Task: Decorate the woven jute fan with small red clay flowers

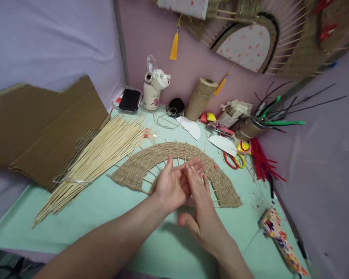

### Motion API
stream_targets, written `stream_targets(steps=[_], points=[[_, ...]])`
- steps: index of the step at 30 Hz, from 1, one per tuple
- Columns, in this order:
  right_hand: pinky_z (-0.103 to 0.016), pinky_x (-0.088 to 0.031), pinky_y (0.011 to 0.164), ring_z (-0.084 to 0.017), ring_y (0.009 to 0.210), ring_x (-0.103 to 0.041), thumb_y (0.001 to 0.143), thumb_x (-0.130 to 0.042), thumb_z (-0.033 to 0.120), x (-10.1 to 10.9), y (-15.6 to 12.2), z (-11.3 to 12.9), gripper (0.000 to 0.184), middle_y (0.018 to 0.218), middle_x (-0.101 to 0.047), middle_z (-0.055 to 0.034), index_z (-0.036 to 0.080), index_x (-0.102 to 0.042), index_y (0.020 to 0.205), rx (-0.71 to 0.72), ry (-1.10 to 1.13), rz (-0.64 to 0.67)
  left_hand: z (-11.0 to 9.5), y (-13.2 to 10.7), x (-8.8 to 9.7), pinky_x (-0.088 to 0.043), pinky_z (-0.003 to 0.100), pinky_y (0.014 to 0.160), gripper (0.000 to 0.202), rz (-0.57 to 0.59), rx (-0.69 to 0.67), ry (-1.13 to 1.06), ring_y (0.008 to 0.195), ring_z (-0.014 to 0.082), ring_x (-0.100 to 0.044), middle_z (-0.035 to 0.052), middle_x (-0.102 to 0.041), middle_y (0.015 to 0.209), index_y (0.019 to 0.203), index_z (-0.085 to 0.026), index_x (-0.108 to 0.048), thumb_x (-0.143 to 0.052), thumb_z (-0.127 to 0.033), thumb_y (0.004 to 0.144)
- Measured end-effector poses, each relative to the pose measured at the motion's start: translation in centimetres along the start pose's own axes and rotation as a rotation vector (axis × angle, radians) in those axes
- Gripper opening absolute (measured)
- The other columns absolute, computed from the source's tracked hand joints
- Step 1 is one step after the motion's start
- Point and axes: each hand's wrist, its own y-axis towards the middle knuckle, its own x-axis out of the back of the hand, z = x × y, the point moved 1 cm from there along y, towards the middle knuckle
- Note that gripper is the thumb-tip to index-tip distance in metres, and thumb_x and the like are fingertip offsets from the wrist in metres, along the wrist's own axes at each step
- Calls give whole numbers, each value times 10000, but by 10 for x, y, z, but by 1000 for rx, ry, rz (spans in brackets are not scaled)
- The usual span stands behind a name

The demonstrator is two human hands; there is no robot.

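My left hand (173, 186) is turned palm up with its fingers stretched out and its thumb raised. Across that palm lie the straight fingers of my right hand (202, 209), thumb held apart; no object shows between them. Both hands are above a fan-shaped piece of woven twine (174, 149) with thin sticks running through it. They hide the middle of its lower part. A small red bit (215, 166) lies on the weave to the right.
At left are a sheaf of thin wooden sticks (104, 151) and cardboard (55, 124). Behind stand a white bottle (151, 95), a twine spool (200, 99) and a tool-filled pot (248, 130). Scissors (231, 162) and a flower-patterned glue gun (282, 240) lie to the right.
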Motion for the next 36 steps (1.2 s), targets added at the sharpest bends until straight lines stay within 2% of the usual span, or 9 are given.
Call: stream_targets(steps=[2, 4, 7, 9, 13, 20, 25, 31, 36], points=[[-593, -148, 1186, -307, 1459, -270, 893, -371, 687, 8, 2, -1, 830, 1577, -298, -136, 235, -146, 1551, -18, 81, -147, -3, 0, -1, -439, 365, 1048, 666, -23, -25, -38, 1187, 274, -604, 227, -680, 1151, 1180, -26, -617, -314, -575, 955], [-549, -302, 1135, -284, 1365, -429, 953, -468, 506, 21, 0, -6, 567, 1471, -465, -120, 260, -393, 1458, -103, 156, -412, -11, 1, -2, -479, 357, 1005, 625, -35, -107, -76, 1149, 272, -626, 211, -693, 1107, 1151, -34, -628, -358, -559, 950], [-415, -489, 929, -222, 1025, -632, 904, -608, 286, 37, -12, -17, 189, 1061, -681, -68, 231, -679, 1070, -277, 183, -690, -24, 1, -4, -522, 343, 943, 547, -32, -228, -98, 1073, 258, -659, 161, -710, 1036, 1088, -69, -657, -420, -538, 936], [-360, -507, 833, -192, 885, -643, 876, -638, 256, 40, -23, -24, 83, 912, -689, -36, 223, -695, 927, -332, 156, -625, -28, 1, -3, -546, 330, 888, 516, -43, -227, -94, 998, 237, -679, 143, -710, 983, 1054, -79, -668, -424, -518, 938], [-321, -496, 786, -177, 869, -645, 893, -609, 260, 38, -28, -34, 91, 923, -704, -31, 224, -685, 927, -361, 35, -406, -24, 2, 0, -564, 297, 756, 466, -95, -181, -87, 823, 190, -676, 112, -685, 867, 988, -86, -673, -419, -473, 944], [-391, -423, 832, -246, 948, -604, 953, -484, 241, 27, 19, -45, 225, 966, -706, -64, 227, -702, 1007, -302, -338, -140, -21, 3, 2, -512, 243, 611, 372, -84, -141, -59, 674, 139, -591, 66, -599, 765, 885, -101, -654, -473, -423, 921], [-349, -408, 779, -226, 886, -594, 956, -466, 210, 11, 34, -53, 259, 905, -692, -52, 239, -723, 951, -281, -384, 36, -21, 2, 2, -490, 233, 598, 352, -69, -126, -73, 650, 126, -558, 57, -569, 759, 864, -96, -645, -475, -400, 916], [-334, -441, 733, -210, 818, -586, 929, -489, 251, 12, 32, -51, 245, 834, -672, -60, 202, -710, 834, -314, -253, -112, -21, 3, 2, -492, 243, 606, 334, -86, -129, -72, 654, 134, -570, 58, -574, 751, 849, -101, -647, -473, -379, 912], [-301, -504, 735, -163, 827, -635, 908, -580, 259, 18, 26, -15, 158, 947, -696, -34, 226, -666, 1035, -327, 185, -387, -16, 0, -1, -522, 304, 797, 353, -67, -123, -31, 913, 209, -643, 114, -647, 941, 931, -115, -655, -460, -409, 922]])
